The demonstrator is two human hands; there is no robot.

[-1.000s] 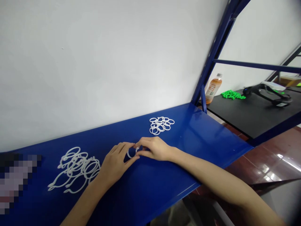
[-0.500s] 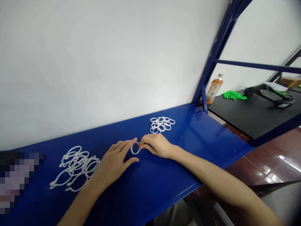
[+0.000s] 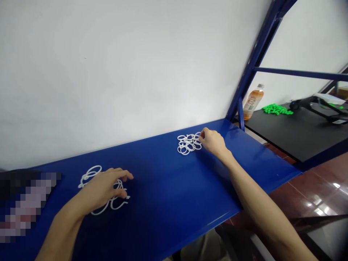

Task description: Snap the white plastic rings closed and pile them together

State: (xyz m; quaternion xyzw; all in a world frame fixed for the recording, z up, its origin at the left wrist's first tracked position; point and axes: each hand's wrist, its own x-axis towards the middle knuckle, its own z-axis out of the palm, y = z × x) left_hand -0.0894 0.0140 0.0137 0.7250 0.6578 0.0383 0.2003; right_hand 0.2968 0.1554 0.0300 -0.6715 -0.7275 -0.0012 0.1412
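My right hand (image 3: 213, 142) reaches the right edge of a pile of closed white plastic rings (image 3: 185, 149) lying toward the back of the blue table. Its thumb and fingers are pinched together at a white ring (image 3: 198, 134), and the hand partly covers it. My left hand (image 3: 104, 186) hovers over a looser heap of white plastic rings (image 3: 94, 170) on the left, its thumb and fingers apart with nothing seen in them. Some rings in that heap gape at their ends, and the hand and wrist hide many of them.
The blue table (image 3: 168, 203) meets a white wall at the back. A blue frame post (image 3: 244, 85) rises at its far right. Beyond stand a bottle (image 3: 254, 101), green pieces (image 3: 277, 109) and a black headset (image 3: 318, 107) on a black table. A dark, blurred-out thing lies far left.
My hands have parted from the middle, where the right one pinched a white ring. The right hand moved right and back to the closed rings; the left moved left over the looser heap.
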